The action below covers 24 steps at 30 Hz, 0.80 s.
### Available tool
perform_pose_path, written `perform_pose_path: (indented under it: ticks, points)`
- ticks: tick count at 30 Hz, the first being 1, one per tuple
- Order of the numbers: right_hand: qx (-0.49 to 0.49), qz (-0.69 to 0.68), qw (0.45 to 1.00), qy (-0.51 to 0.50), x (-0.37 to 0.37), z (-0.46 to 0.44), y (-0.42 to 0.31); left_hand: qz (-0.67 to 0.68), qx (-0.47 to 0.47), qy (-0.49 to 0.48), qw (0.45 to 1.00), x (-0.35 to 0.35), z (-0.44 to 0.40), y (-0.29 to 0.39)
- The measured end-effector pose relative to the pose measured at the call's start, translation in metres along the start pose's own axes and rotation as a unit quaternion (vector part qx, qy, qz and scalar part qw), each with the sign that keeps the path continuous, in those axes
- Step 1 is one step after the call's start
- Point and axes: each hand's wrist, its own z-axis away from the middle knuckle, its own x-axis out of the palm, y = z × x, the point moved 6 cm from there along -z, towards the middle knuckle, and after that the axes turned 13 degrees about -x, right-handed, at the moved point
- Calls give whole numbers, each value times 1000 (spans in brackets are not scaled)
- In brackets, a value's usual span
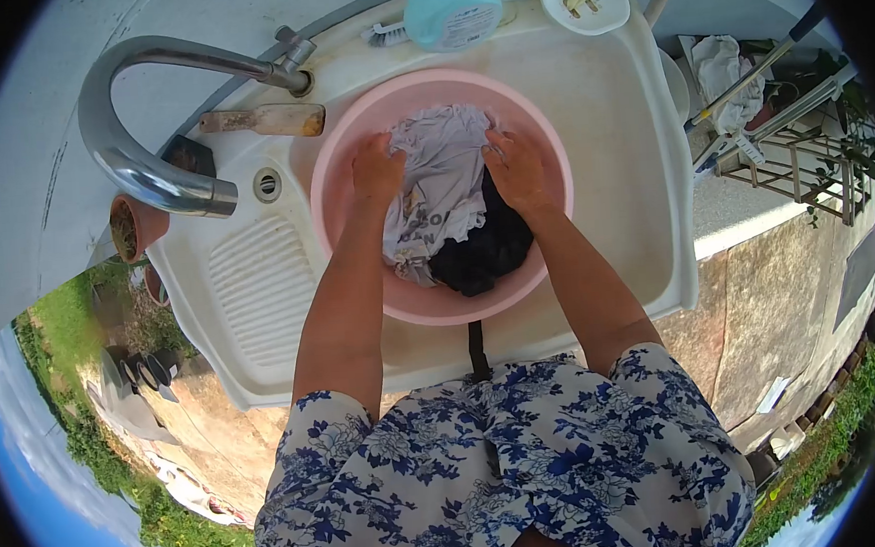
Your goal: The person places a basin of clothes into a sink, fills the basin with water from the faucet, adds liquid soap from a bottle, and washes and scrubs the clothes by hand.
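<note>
A pink basin (551, 166) stands in the white sink and holds wet-looking laundry. Inside it lies a crumpled light grey shirt (436, 168) with dark lettering near its lower part. Bunched beside and below the shirt is a black cloth (496, 240). My left hand (379, 169) is closed on the shirt's left edge, its fingers curled inward. Across from it, my right hand (516, 168) grips the shirt's upper right edge. Parts of the fingers on both hands are hidden by the fabric and the hands themselves.
A curved chrome faucet (97, 104) arches over the ribbed washboard (263, 279) at left. Along the sink's back rim (365, 67) stand a wooden-handled brush (263, 121), a turquoise detergent bottle (452, 17) and a white soap dish (607, 12). A metal rack (802, 171) is at right.
</note>
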Motion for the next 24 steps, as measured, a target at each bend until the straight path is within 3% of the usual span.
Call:
perform_pose_path:
  ticks: [2, 3, 4, 5, 6, 7, 8, 10, 11, 12, 13, 14, 15, 16, 17, 18, 19, 20, 21, 22, 23, 24]
  points:
    - [78, -34, 996, 39, 9, -1, 16, -61, -25, -33, 997, 17, -8, 1]
    - [81, -31, 995, 41, 19, -3, 17, -60, -89, -4, 994, 19, -5, 6]
    - [150, -24, 988, 15, 35, -3, 22, -58, -152, 25, 986, 23, 1, 9]
    - [217, -16, 976, -10, 46, -4, 26, -55, -147, 21, 987, 36, 5, 14]
    - [221, -12, 975, -8, 49, -5, 22, -115, -113, -43, 986, 56, 11, 19]
    - [213, 23, 968, -127, 59, -2, 10, -176, -79, -108, 975, 72, 19, 20]
    - [203, 56, 946, -245, 66, 5, 2, -177, -76, -113, 975, 74, 21, 15]
    - [138, 23, 957, -255, 70, 21, 3, -198, 10, -301, 933, 88, 27, 10]
    - [127, -29, 955, -266, 73, 31, 12, -142, -1, -345, 928, 85, 23, 2]
    - [117, -64, 956, -263, 68, 28, 22, -62, -70, -371, 924, 71, 17, 1]
    - [230, -151, 919, -284, 54, 23, 33, 11, -132, -334, 933, 79, -7, -36]
    - [296, -182, 921, -179, 61, 28, 60, 174, -225, -289, 914, 71, -21, -55]
    - [290, -256, 921, -51, 40, 21, 51, 295, -238, -253, 890, 57, -26, -48]
    - [299, -154, 942, 6, 43, 22, 48, 163, -199, -125, 958, 34, -26, -31]
    - [281, -88, 955, 30, 50, 18, 42, 45, -23, -82, 995, 28, -16, -1]
    - [285, -163, 944, 34, 52, 16, 25, -30, 55, -52, 997, 64, -22, -32]
    - [282, -164, 944, 60, 42, 13, 3, -16, 72, -63, 995, 68, -15, -4]
    - [241, -193, 950, 34, 30, 4, -10, 102, -55, -180, 977, 60, -5, 13]
    - [264, -320, 906, 84, 23, 3, -14, 209, -184, -288, 916, 52, 6, 20]
    - [279, -441, 843, 130, 19, 2, -17, 211, -178, -289, 917, 38, 3, 30]
    - [277, -439, 844, 133, 18, 9, -9, 375, -184, -322, 850, 28, 3, 41]
    - [141, -301, 927, 177, -2, 11, -6, 523, -189, -344, 756, 20, 5, 47]
